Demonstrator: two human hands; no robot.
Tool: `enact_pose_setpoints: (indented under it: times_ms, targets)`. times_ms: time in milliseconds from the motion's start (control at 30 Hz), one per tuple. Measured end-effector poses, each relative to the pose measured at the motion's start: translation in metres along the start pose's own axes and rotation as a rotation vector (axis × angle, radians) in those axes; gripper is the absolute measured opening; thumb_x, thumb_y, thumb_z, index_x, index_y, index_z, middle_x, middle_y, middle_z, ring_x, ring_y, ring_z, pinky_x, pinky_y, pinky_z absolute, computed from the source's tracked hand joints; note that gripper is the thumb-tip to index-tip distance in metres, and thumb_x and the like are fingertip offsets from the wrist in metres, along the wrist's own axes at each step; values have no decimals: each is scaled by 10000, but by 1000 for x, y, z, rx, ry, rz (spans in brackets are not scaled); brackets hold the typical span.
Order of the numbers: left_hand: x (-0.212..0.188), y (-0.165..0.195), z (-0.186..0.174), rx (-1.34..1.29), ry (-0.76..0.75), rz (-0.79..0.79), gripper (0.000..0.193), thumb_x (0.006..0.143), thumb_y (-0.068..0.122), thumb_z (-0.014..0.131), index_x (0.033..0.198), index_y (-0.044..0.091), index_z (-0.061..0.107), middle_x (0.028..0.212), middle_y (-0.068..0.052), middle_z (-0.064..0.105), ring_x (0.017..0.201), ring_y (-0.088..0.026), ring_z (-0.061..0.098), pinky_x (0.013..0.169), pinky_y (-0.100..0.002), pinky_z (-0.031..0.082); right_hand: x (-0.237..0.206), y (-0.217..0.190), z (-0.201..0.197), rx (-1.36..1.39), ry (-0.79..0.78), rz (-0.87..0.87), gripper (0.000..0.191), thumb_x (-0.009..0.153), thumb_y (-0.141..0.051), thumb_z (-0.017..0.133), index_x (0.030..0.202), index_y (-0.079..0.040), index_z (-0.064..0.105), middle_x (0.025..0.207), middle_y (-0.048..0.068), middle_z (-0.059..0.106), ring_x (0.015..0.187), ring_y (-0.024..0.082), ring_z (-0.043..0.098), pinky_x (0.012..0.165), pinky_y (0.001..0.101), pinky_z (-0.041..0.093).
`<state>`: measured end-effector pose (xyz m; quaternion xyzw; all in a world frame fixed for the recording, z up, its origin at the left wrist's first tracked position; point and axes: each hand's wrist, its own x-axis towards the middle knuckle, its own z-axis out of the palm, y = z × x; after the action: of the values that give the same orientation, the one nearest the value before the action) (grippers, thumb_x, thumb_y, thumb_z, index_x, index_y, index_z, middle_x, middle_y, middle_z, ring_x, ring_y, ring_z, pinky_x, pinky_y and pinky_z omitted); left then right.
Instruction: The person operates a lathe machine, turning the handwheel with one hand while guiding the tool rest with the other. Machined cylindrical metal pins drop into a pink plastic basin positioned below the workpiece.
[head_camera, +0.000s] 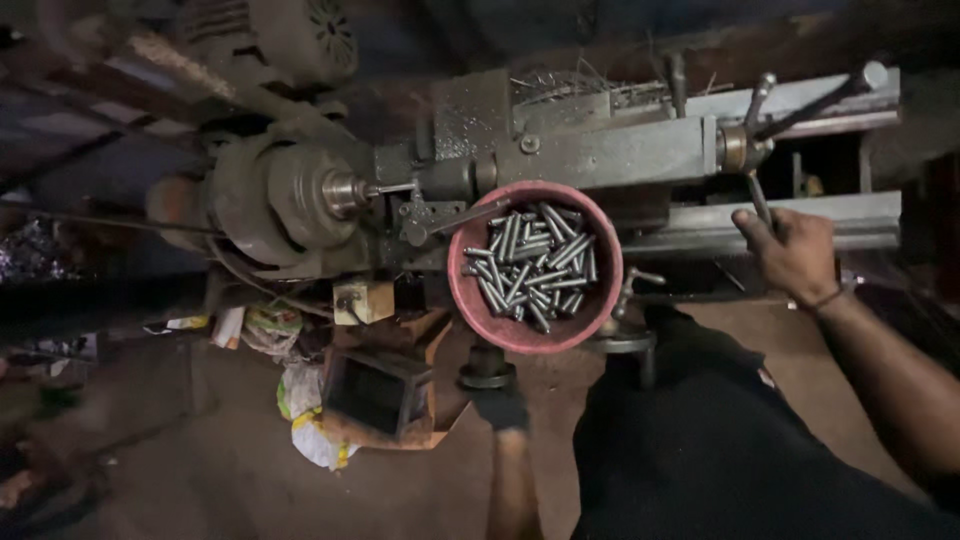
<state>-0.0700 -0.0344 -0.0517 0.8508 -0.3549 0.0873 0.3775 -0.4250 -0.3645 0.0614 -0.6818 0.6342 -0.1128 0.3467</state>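
I stand at an old grey lathe (600, 150), seen from above. My right hand (790, 250) is closed around a thin lever handle (757, 195) of the spoked wheel at the machine's right end. My left hand (500, 408) is dim and low in the middle, wrapped on a dark round knob (487, 376) at the lathe's front. A red bowl (470, 300) holding several short steel pins (530, 262) rests on the machine between my hands. Left of the bowl, the chuck (300, 195) holds a thin metal piece (390, 188).
Metal shavings (560, 85) lie on the lathe's far side. On the dirt floor to the left are crumpled plastic bags (300, 400), an open dark box (378, 392) and a small yellow block (362, 300). My dark trousers (700, 440) fill the lower right.
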Motion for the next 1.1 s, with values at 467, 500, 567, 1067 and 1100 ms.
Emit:
enact_pose_setpoints:
  times_ms: [467, 500, 567, 1067, 1100]
  targets:
    - [127, 91, -110, -104, -45, -254, 220, 1080, 244, 587, 1147, 61, 689, 1060, -103, 754, 930, -263, 716, 837, -378, 564, 191, -24, -57, 401, 641, -789, 512, 1099, 22, 697, 1533, -78, 444, 1423, 112, 527, 1309, 244, 541, 1102, 395, 438]
    - [141, 121, -121, -125, -63, -157, 231, 1070, 242, 592, 1182, 78, 710, 1089, -97, 775, 956, -260, 745, 862, -368, 576, 183, -22, -56, 438, 618, -757, 512, 1122, 56, 654, 1569, -88, 450, 1447, 115, 526, 1329, 254, 539, 1124, 385, 419]
    - [175, 177, -120, -117, -197, 134, 309, 1038, 259, 630, 1273, 67, 681, 1163, -116, 767, 1013, -295, 756, 881, -375, 581, 169, -25, -52, 478, 581, -779, 587, 1091, 120, 632, 1607, -71, 430, 1471, 143, 511, 1356, 303, 512, 1179, 400, 398]
    - [236, 249, -33, 410, -603, 390, 399, 884, 164, 524, 1263, 66, 601, 993, -172, 723, 802, -358, 724, 645, -490, 571, 109, -50, -41, -111, 474, -942, 641, 984, -149, 857, 1540, -24, 564, 1382, 212, 600, 1258, 371, 566, 1027, 470, 496]
    - [236, 245, -29, 381, -567, 441, 380, 879, 155, 521, 1234, 59, 617, 1022, -180, 722, 824, -360, 721, 666, -483, 569, 110, -41, -35, -117, 466, -924, 619, 1000, -130, 834, 1543, -35, 554, 1391, 205, 593, 1254, 365, 561, 1024, 464, 492]
